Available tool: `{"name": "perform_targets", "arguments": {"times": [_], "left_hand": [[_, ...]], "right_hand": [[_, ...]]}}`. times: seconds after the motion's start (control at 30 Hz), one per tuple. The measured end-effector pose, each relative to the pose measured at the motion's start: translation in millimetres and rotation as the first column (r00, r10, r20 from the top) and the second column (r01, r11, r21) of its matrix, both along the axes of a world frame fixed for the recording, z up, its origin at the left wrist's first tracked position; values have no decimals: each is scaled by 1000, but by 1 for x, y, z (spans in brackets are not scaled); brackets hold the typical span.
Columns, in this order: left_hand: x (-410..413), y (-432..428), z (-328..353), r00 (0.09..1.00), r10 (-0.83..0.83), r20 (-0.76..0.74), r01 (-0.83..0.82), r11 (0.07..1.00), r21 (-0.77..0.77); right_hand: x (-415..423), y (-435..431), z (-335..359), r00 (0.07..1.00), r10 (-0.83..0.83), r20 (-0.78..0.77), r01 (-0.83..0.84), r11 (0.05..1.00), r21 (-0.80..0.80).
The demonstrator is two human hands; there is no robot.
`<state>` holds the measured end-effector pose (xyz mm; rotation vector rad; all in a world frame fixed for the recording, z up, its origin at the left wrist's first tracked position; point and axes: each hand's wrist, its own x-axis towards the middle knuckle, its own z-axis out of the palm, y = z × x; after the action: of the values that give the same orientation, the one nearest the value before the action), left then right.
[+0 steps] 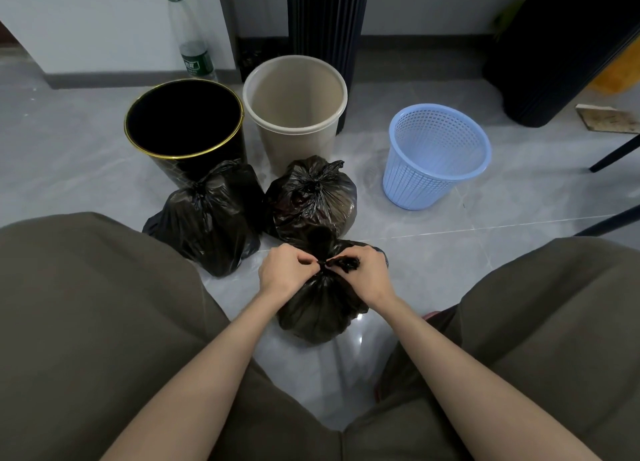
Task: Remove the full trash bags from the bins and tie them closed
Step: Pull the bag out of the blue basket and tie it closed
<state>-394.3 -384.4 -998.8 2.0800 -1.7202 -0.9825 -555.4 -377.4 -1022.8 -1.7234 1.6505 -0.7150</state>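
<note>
Left hand (pixel 285 270) and right hand (pixel 365 271) pinch the twisted neck of the third trash bag (pixel 322 308), on the floor nearest the beige bin (pixel 294 93). Thin plastic looks soft, slippery; grip the neck.

Head-worn wide-angle view, forward and down, near the floor (pixel 450 252)
</note>
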Motion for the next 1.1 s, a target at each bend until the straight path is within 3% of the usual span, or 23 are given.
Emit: {"name": "perform_targets", "arguments": {"times": [0.17,0.43,0.63,0.77,0.87,1.1], "left_hand": [[3,2,-3,992,-1,128,10,997,-73],[12,2,-10,955,-55,293,87,991,-98],[13,-4,-16,961,-205,183,199,979,53],[14,-6,-22,937,-349,18,345,932,114],[12,-3,-22,860,-507,58,499,860,108],[8,0,-26,873,-458,167,455,888,56]], "right_hand": [[1,3,-2,992,-61,113,51,995,91],[-6,9,-13,999,-51,-3,50,980,194],[-12,9,-15,989,-150,-19,150,964,221],[-8,6,-7,990,-143,-8,141,960,242],[-4,6,-3,991,-136,-3,133,963,234],[-4,5,1,987,-158,-21,159,958,240]]}}
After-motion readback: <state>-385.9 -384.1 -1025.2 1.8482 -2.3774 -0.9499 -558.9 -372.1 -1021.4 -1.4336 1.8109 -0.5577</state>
